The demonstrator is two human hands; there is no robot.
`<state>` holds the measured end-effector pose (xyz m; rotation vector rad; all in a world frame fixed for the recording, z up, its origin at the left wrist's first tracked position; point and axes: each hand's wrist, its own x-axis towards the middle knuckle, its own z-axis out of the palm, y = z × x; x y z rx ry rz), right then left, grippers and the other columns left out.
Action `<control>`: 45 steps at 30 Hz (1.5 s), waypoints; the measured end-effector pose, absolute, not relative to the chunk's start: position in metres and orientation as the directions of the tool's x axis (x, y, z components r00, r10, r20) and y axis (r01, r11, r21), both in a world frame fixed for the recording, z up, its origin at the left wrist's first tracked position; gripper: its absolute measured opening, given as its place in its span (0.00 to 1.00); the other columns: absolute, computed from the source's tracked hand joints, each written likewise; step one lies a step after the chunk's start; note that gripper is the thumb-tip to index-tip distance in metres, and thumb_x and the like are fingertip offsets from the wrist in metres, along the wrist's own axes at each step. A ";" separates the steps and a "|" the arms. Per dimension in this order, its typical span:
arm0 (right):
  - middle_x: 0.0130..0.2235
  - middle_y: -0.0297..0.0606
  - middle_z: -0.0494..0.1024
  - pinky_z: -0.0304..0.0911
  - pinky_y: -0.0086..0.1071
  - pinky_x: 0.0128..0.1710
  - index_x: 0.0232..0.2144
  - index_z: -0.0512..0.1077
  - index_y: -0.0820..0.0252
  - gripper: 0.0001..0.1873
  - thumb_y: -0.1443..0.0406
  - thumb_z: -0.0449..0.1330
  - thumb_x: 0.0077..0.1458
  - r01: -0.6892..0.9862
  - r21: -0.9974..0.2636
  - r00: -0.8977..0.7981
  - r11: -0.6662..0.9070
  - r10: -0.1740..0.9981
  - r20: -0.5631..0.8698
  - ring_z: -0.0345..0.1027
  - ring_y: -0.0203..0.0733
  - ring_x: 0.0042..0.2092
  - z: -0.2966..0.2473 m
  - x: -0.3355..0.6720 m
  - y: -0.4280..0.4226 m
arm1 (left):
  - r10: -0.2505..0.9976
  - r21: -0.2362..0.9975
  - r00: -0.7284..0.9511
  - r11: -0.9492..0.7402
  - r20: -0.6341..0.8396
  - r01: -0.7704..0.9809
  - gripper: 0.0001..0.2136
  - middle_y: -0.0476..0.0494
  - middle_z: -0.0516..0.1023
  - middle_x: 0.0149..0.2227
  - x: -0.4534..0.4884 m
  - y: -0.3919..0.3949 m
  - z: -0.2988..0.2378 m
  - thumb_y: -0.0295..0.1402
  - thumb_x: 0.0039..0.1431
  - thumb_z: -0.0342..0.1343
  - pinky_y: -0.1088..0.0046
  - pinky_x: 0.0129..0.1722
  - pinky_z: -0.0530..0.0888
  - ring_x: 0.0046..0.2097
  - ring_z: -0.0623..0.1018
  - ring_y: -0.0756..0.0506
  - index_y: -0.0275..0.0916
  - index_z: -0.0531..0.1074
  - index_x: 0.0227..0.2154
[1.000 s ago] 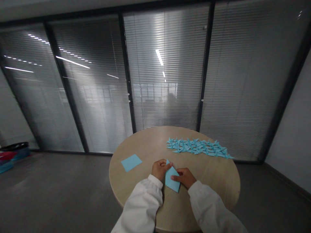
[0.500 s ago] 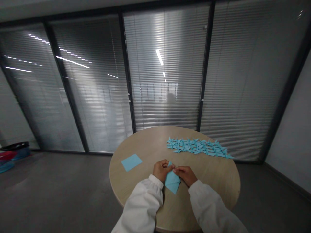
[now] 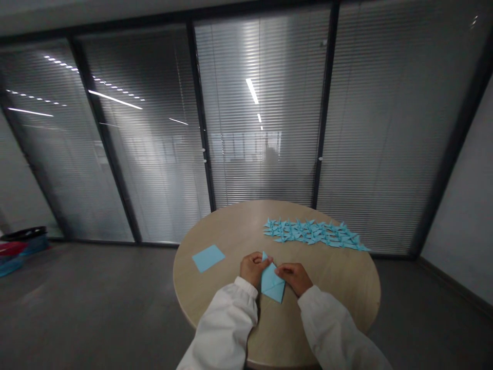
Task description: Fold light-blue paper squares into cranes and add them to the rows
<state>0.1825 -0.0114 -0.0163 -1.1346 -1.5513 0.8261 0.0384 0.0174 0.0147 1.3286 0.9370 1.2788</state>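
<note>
Head view: the folded blue paper (image 3: 272, 285) sits on the round desk (image 3: 339, 272) between the hands, its long axis running away from the body with its narrow tip pointing forward. The left hand (image 3: 253, 269) is nearer that tip and pinches it, while the partly curled right hand (image 3: 295, 278) touches the paper's right edge, its grip hard to tell. Beyond the folded paper lie rows of paper cranes (image 3: 316, 234), and to its left lies a flat blue square (image 3: 208, 258).
</note>
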 end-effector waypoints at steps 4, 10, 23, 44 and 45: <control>0.19 0.32 0.69 0.54 0.26 0.24 0.21 0.73 0.65 0.19 0.53 0.56 0.42 0.220 -0.925 -0.063 0.309 0.951 0.302 0.60 0.34 0.23 -0.019 0.183 -0.010 | 0.981 0.978 0.095 -0.153 0.167 -0.139 0.14 0.52 0.67 0.13 0.036 0.021 0.014 0.38 0.30 0.63 0.81 0.13 0.58 0.15 0.63 0.55 0.33 0.67 0.14; 0.19 0.33 0.69 0.55 0.26 0.23 0.20 0.73 0.65 0.19 0.53 0.57 0.41 0.226 -0.931 -0.033 0.286 0.958 0.285 0.60 0.35 0.23 -0.022 0.184 -0.009 | 0.988 0.970 0.060 -0.129 0.145 -0.207 0.14 0.49 0.71 0.15 0.035 0.024 0.015 0.38 0.29 0.64 0.79 0.16 0.63 0.17 0.68 0.52 0.33 0.69 0.16; 0.17 0.33 0.68 0.55 0.27 0.23 0.19 0.72 0.64 0.18 0.54 0.56 0.43 0.234 -0.927 0.004 0.291 0.954 0.301 0.59 0.34 0.21 -0.018 0.185 -0.011 | 0.994 0.952 0.043 -0.087 0.103 -0.292 0.15 0.48 0.72 0.16 0.033 0.029 0.012 0.38 0.27 0.65 0.79 0.17 0.64 0.18 0.69 0.52 0.32 0.70 0.17; 0.23 0.35 0.70 0.57 0.28 0.28 0.21 0.70 0.64 0.18 0.53 0.56 0.44 0.305 -0.882 -0.003 0.360 0.926 0.377 0.62 0.38 0.27 -0.016 0.183 -0.012 | 0.944 0.974 0.244 -0.207 0.224 -0.091 0.10 0.48 0.72 0.19 0.039 0.022 0.005 0.34 0.33 0.63 0.79 0.21 0.65 0.21 0.69 0.52 0.32 0.71 0.19; 0.23 0.36 0.71 0.57 0.28 0.28 0.21 0.71 0.64 0.18 0.54 0.56 0.45 0.312 -0.877 -0.007 0.366 0.923 0.384 0.62 0.38 0.27 -0.017 0.184 -0.012 | 0.943 0.973 0.241 -0.215 0.230 -0.087 0.10 0.48 0.72 0.19 0.039 0.022 0.006 0.34 0.33 0.63 0.79 0.20 0.65 0.21 0.69 0.52 0.32 0.71 0.19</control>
